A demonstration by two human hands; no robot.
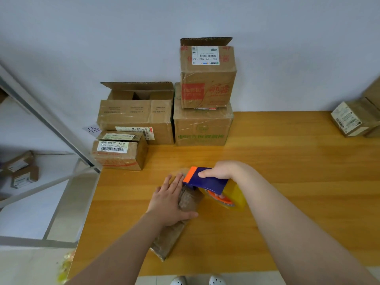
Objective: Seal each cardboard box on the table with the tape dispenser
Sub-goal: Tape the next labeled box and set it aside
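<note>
While my left hand (170,200), spread flat, pins the small brown cardboard box (170,237) beneath it, my right hand (219,171) grips the blue-and-orange plastic tape dispenser (207,181) just beyond my left fingertips. Risk: box skids, tape wrinkles.

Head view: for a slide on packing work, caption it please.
Left hand presses a cardboard box on the table while the right hand holds the tape dispenser against it.

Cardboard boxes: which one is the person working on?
The small flat box nearest the front edge: left hand presses on it, right hand holds the tape dispenser at its far end. The other boxes sit untouched farther back.
</note>
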